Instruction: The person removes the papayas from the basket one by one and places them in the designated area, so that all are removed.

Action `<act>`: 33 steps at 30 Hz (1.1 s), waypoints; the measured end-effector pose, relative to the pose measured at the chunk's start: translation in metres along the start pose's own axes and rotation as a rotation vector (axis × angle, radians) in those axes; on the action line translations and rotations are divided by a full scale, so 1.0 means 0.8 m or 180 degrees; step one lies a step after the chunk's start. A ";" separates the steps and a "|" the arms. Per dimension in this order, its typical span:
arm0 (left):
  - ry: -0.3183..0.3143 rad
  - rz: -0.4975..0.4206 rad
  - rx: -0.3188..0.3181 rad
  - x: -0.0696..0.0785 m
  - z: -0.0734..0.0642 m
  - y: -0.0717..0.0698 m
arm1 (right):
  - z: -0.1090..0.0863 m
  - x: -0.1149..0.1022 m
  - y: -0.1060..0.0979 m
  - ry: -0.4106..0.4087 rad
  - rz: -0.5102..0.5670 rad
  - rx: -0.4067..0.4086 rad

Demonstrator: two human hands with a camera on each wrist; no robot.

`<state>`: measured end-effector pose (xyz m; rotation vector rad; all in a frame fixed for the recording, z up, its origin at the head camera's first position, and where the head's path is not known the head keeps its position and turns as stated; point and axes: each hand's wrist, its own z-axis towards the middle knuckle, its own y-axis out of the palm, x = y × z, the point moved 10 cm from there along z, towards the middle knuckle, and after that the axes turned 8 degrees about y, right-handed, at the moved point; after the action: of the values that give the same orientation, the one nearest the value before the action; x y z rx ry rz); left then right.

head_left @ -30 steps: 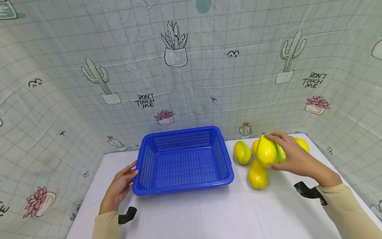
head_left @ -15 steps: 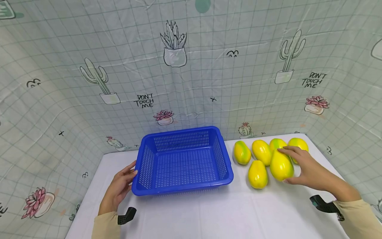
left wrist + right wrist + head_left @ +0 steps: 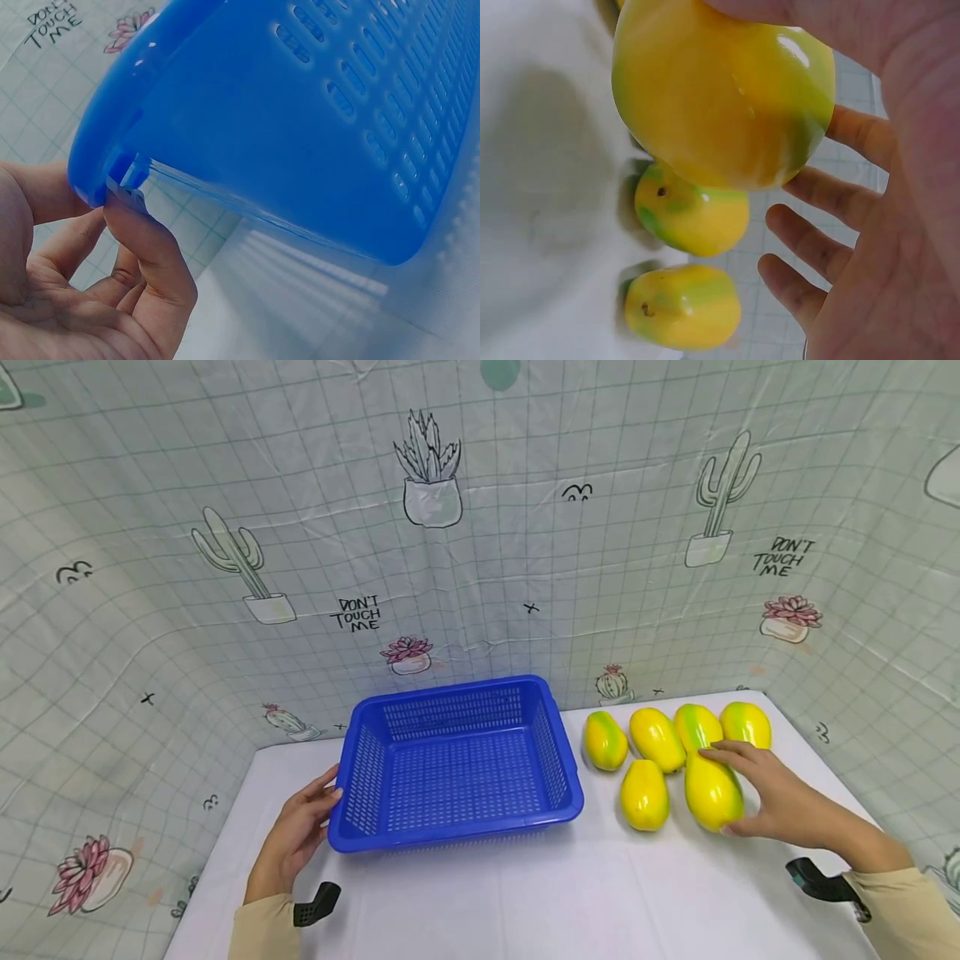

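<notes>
A blue perforated plastic basket (image 3: 465, 777) sits mid-table. My left hand (image 3: 291, 835) is at its left side; in the left wrist view the thumb and fingers pinch the basket's rim (image 3: 112, 105). On the right, my right hand (image 3: 783, 797) grips a yellow-green mango (image 3: 712, 793), thumb at its near end and fingers at its far end. The right wrist view shows that mango (image 3: 720, 97) large between thumb and forefinger, while the lower fingers extend past it.
Several more mangoes lie on the white tablecloth right of the basket: one in front (image 3: 645, 795), others in a back row, from the leftmost (image 3: 605, 741) to the rightmost (image 3: 746, 725). A grid-patterned curtain (image 3: 495, 543) encloses the table's back and sides.
My right hand has brought its mango rightward, toward me and down, from over the back row to the front row's right end. The left hand has stayed at the basket rim.
</notes>
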<state>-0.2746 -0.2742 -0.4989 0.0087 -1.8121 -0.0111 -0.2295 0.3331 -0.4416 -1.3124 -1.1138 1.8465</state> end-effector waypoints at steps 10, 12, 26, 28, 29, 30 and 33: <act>-0.0007 -0.0008 0.0017 0.002 0.000 -0.001 | -0.003 0.002 0.012 -0.0116 -0.0184 0.0010; -0.0013 -0.0002 0.0015 0.001 0.000 -0.001 | -0.003 0.003 0.014 -0.0145 -0.0181 0.0004; -0.0054 -0.0019 0.0035 0.001 -0.003 0.001 | -0.001 0.011 0.029 -0.0090 -0.0247 -0.0131; -0.0058 -0.0023 0.0043 0.001 -0.003 0.000 | -0.001 0.012 0.029 -0.0100 -0.0234 -0.0135; -0.0057 -0.0019 0.0044 0.001 -0.003 0.000 | -0.001 0.012 0.029 -0.0102 -0.0233 -0.0132; -0.0056 -0.0019 0.0046 0.001 -0.003 0.000 | -0.002 0.012 0.029 -0.0107 -0.0239 -0.0115; -0.0049 -0.0014 0.0042 0.001 -0.002 0.000 | -0.004 0.013 0.029 -0.0109 -0.0232 -0.0113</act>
<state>-0.2728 -0.2739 -0.4976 0.0219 -1.8276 -0.0023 -0.2303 0.3324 -0.4672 -1.2476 -1.2016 1.8100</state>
